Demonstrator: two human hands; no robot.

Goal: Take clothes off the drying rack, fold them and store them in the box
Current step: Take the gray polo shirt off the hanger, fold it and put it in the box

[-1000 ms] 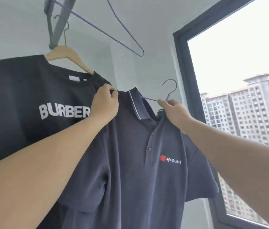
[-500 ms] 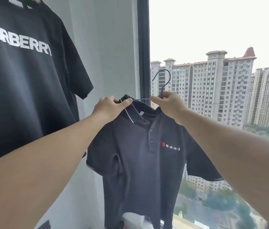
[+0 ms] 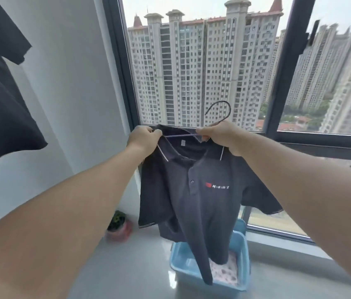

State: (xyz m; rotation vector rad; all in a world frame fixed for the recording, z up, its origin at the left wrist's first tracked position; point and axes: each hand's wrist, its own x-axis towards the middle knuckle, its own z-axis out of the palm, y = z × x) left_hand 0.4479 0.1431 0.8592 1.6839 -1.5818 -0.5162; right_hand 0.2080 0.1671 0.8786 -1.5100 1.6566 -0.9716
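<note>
I read both grips as freeing the polo [image 3: 194, 203] over the box [image 3: 242, 244]: left hand [image 3: 143, 140] pinches collar, right hand [image 3: 220, 134] clasps hanger [image 3: 218, 114].

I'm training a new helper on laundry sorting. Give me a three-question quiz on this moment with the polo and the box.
1. True or false: the hanger is out of the polo.
2. Which hand holds the hanger's neck? A) left hand B) right hand
3. Fill in: below the polo stands a blue ____ with patterned cloth inside.

Key: 1 false, its wire still runs inside the collar; 2 B, while the left hand pinches the collar; 3 box.
</note>
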